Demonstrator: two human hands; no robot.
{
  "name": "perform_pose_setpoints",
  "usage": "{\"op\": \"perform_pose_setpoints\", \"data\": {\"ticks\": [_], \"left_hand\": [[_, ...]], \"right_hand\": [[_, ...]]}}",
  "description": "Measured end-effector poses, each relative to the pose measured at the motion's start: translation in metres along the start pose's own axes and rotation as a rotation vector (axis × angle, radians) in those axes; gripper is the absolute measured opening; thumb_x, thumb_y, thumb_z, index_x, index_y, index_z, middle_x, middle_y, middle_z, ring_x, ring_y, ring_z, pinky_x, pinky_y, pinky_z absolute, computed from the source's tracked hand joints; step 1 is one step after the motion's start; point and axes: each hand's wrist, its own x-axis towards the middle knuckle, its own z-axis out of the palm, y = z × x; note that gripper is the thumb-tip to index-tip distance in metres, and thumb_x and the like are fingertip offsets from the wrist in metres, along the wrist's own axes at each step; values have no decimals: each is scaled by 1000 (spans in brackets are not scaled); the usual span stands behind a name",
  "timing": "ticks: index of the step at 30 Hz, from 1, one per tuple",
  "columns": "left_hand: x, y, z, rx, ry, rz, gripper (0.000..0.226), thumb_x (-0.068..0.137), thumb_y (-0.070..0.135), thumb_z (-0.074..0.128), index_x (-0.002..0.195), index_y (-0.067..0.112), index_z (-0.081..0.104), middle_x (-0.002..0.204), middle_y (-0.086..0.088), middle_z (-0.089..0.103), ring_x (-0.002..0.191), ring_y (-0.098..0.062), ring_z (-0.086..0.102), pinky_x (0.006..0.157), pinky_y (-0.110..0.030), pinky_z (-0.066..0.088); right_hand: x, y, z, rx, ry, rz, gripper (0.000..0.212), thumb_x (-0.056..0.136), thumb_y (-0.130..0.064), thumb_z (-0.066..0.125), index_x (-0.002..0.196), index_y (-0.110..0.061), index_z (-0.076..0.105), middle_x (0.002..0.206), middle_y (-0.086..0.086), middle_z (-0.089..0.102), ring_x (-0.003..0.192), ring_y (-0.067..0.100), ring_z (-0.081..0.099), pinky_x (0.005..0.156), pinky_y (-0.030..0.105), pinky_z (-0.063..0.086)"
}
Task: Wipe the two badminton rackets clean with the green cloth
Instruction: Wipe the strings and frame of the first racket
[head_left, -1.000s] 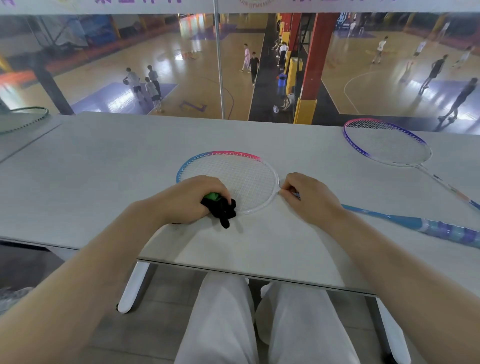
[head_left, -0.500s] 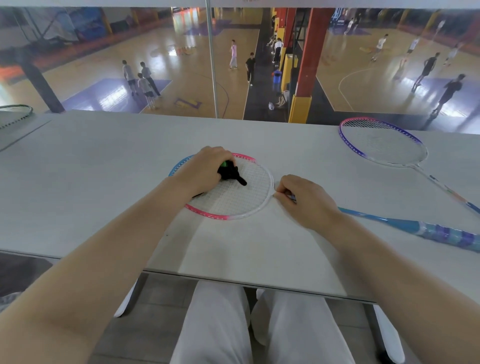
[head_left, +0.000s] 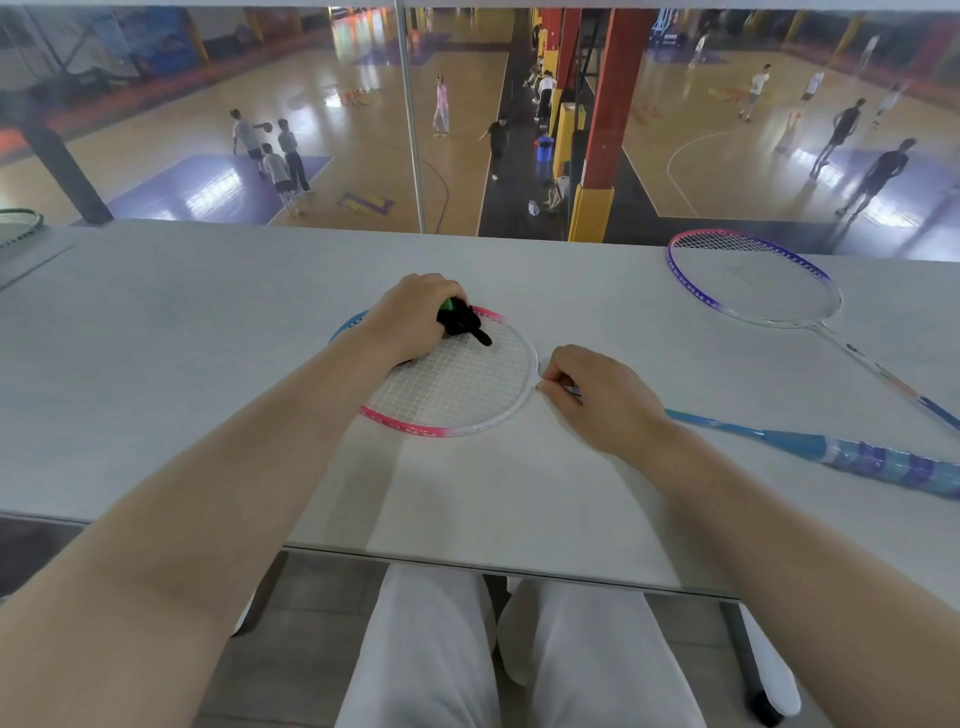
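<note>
A racket with a pink, blue and white frame (head_left: 457, 387) lies flat on the grey table (head_left: 156, 338), its blue handle running off to the right. My left hand (head_left: 415, 322) grips a bunched green and black cloth (head_left: 460, 319) and presses it on the far part of the strings near the pink rim. My right hand (head_left: 597, 397) pinches the racket's neck where the head meets the shaft. A second racket with a purple and white frame (head_left: 753, 280) lies at the far right, untouched.
A glass pane with a metal post (head_left: 410, 119) stands along the table's far edge, with a sports hall below. The head of a third racket (head_left: 18, 226) shows at the far left. My legs in white trousers (head_left: 431, 649) are under the near edge.
My left hand has slid the cloth from the near rim of the racket head across the strings to the far rim. My right hand stays on the neck.
</note>
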Motion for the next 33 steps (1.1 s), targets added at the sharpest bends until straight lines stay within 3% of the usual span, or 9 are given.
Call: {"op": "perform_pose_setpoints", "data": {"ticks": [4, 9, 15, 22, 27, 33], "left_hand": [[-14, -1, -6, -31, -50, 11, 42, 79, -5, 53, 112, 19, 64, 110, -1, 61, 105, -23, 52, 92, -41, 43], [-42, 1, -13, -88, -79, 43, 47, 76, -9, 52, 109, 21, 66, 103, 9, 58, 100, -13, 49, 86, -27, 37], [-83, 1, -19, -123, -101, 62, 52, 70, -10, 52, 103, 28, 67, 100, 17, 60, 102, -9, 54, 93, -27, 42], [-122, 2, -27, -140, -134, 67, 42, 81, -2, 60, 104, 32, 67, 101, 20, 61, 100, -7, 51, 91, -25, 39], [-128, 0, -41, -199, -216, 26, 44, 82, -1, 59, 100, 39, 66, 104, 19, 62, 100, 2, 53, 87, -13, 36], [-109, 0, -29, -94, -160, 12, 51, 75, -7, 53, 105, 32, 64, 107, 13, 60, 107, -11, 50, 96, -32, 41]], "right_hand": [[0, -1, -1, -2, -11, 11, 13, 95, -25, 56, 86, -16, 55, 82, -7, 55, 74, 16, 50, 64, 31, 38], [0, -4, -2, -8, -16, 36, 14, 96, -26, 56, 84, -18, 52, 82, -8, 53, 73, 14, 48, 63, 28, 32], [-1, -7, -5, -7, -36, 74, 15, 96, -28, 55, 85, -19, 51, 84, -7, 55, 76, 15, 49, 63, 27, 32], [-1, -8, -5, -11, -48, 86, 15, 96, -29, 56, 85, -19, 51, 85, -7, 55, 78, 16, 50, 65, 28, 33], [-1, -9, -6, -1, -50, 89, 17, 96, -29, 55, 83, -21, 49, 82, -9, 53, 77, 14, 48, 65, 28, 32], [-1, -9, -5, 3, -43, 76, 17, 96, -28, 55, 82, -20, 49, 81, -9, 54, 76, 15, 49, 64, 28, 32]]}}
